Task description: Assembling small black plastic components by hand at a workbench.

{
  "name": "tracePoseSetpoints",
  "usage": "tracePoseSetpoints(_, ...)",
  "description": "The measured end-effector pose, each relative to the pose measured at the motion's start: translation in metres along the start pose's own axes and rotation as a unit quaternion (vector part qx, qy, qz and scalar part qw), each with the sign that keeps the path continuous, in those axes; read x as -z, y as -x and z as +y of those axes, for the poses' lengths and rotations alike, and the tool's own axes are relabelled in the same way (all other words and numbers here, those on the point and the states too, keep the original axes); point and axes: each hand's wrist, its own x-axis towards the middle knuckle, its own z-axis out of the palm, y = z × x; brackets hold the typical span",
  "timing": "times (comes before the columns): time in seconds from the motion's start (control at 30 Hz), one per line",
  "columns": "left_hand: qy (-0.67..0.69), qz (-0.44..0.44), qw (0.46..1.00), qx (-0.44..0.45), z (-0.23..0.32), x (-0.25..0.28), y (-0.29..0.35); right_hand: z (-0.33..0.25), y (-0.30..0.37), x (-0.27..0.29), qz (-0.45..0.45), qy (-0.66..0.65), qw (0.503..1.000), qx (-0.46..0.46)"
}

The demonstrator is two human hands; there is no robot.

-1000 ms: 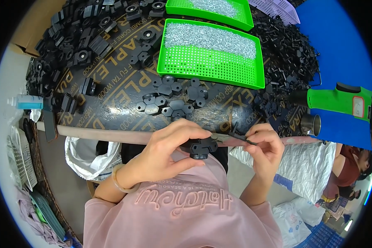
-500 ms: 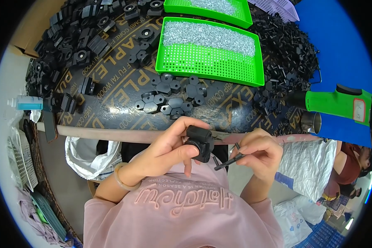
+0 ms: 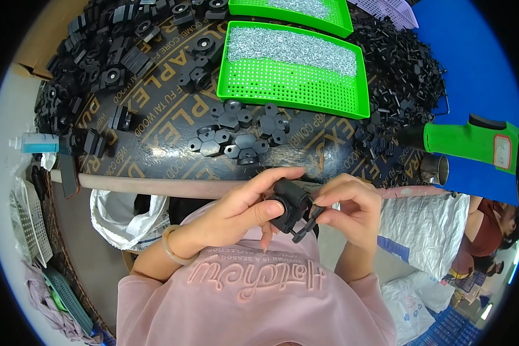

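Between the thumb and fingers of my left hand (image 3: 236, 205) is a blocky black plastic part (image 3: 288, 203) with a rounded side, held in front of my chest. My right hand (image 3: 352, 207) pinches a thin black plastic bracket (image 3: 312, 220) with short prongs. The bracket is up against the right side of the blocky part; whether its prongs sit inside it cannot be made out. Just beyond my hands, several black three-lobed parts (image 3: 245, 147) lie on the dark table (image 3: 173, 155).
A green perforated tray (image 3: 294, 92) holds small silvery screws; a second green tray (image 3: 340, 17) stands behind. Black parts pile up at left (image 3: 109, 52) and right (image 3: 409, 75). A green tool (image 3: 464, 141) and a metal cup (image 3: 434, 170) are at right.
My right hand has moved left, bringing the bracket from apart to against the blocky part. My left hand has shifted slightly right, tilting the part.
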Motion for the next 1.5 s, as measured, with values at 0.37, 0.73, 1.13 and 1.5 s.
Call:
tracePoseSetpoints(0.37, 0.041, 0.011, 0.999, 0.031, 0.001, -0.001, -0.001, 0.006, -0.001, -0.002, 0.007, -0.03, 0.999, 0.014)
tracePoseSetpoints(0.73, 0.065, 0.021, 0.997, 0.035, -0.003, -0.001, 0.0, 0.001, 0.002, -0.006, 0.02, 0.019, 0.999, 0.021)
tracePoseSetpoints(1.13, 0.08, 0.033, 0.994, 0.072, -0.003, 0.0, -0.002, 0.014, -0.003, 0.0, -0.017, -0.057, 0.998, -0.016)
tracePoseSetpoints(1.5, 0.038, 0.043, 0.997, 0.045, -0.002, 0.002, -0.001, 0.017, -0.008, 0.0, -0.027, -0.022, 0.999, 0.005)
